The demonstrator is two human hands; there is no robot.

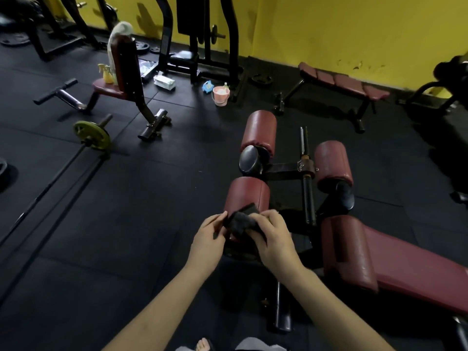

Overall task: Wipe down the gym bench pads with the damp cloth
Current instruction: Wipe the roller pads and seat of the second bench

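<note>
Two hands hold the cloth (240, 221) between them, just over the near roller (247, 196) at the foot of the bench. Our left hand (210, 239) pinches the cloth's left edge, thumb against curled fingers (219, 217). Our right hand (272, 236) has its fingers bent over the right side, bunching the fabric beneath them. So the cloth lies across the gap between the hands, a folded corner poking up past the fingertips towards the roller.

What could go wrong, as we judge it:

- The cloth is wadded, not flat. Pressed to the pad like this, only a small lump would meet the vinyl and we would leave streaks.
- The rollers look free to turn on their bar. A firm stroke might spin the near roller rather than clean it, and the same face would be wiped again and again.
- Both hands are busy with the fabric, so nothing steadies the roller.
- The cloth is dark, as is the floor (126, 224); if it slips from the left pinch it may land on dirt and carry grit back to the pad (410, 262).
- The bucket (221, 95) stands well apart, so rinsing means a walk.
</note>
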